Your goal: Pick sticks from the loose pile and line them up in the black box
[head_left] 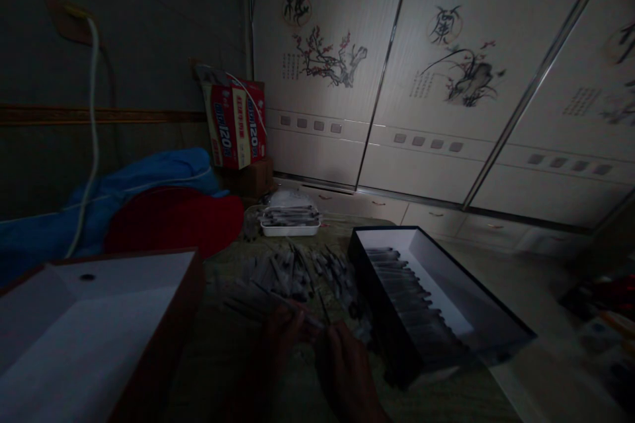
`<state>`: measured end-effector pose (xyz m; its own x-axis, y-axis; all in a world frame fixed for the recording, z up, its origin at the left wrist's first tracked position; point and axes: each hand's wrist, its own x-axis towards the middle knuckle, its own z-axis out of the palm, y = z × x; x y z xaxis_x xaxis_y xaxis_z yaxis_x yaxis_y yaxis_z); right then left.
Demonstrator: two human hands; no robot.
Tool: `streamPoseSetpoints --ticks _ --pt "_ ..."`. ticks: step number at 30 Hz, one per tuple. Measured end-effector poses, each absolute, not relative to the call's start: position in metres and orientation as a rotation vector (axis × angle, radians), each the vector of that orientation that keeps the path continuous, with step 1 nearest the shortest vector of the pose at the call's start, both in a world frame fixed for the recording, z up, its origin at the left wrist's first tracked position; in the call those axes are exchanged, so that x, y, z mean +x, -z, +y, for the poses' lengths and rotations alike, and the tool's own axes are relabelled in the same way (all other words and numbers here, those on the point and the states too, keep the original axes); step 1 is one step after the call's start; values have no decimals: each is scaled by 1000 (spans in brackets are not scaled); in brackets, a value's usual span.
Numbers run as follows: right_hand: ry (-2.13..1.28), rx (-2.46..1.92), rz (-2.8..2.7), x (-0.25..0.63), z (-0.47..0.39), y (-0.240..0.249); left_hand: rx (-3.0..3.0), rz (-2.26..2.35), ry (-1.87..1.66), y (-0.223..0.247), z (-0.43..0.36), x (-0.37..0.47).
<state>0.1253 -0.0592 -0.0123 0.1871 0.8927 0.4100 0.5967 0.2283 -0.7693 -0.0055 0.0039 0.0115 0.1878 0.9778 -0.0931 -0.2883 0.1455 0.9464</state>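
My left hand [282, 330] is closed around a small bunch of thin, clear pen-like sticks [253, 301], which point out to the left. Just right of it, my right hand [344, 360] pinches one slim dark stick [323, 307] that stands up from the fingertips. The dim light blurs their exact kind. Beyond both hands lies a loose pile of similar clear and dark sticks [288, 271] on the table. To the right, an open black box [471, 284] with a white inside holds a row of the same sticks.
A white tray [290, 230] of dark-tipped sticks stands at the table's far edge. An open brown-edged box [119, 317] with a white inside is at the left. Behind it lie red cloth [173, 221] and blue cloth [149, 168]. A red carton [238, 122] leans by the wardrobe [327, 145].
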Motion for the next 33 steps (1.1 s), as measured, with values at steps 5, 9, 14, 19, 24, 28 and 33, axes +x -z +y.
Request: streamPoseSetpoints --ticks 5,9,14,19,24,28,33 --pt "-430 -1486 -1530 124 -61 7 958 965 -1154 -6 7 -5" --pt "-333 -1511 -1506 125 -59 15 982 937 -1128 -5 5 -4" --pt "-318 -1478 -1514 125 -61 11 946 1025 -1178 -8 6 -5" --pt "-305 -1474 -1512 125 -61 6 935 960 -1154 -7 8 -4" --pt "-304 -1491 -1501 125 -63 4 921 973 -1198 -10 3 -4" --pt "-336 -1493 -1516 123 -63 5 927 948 -1192 -8 4 -5" --pt "-350 -1502 -1501 124 -61 8 967 916 -1138 -1 8 -5"
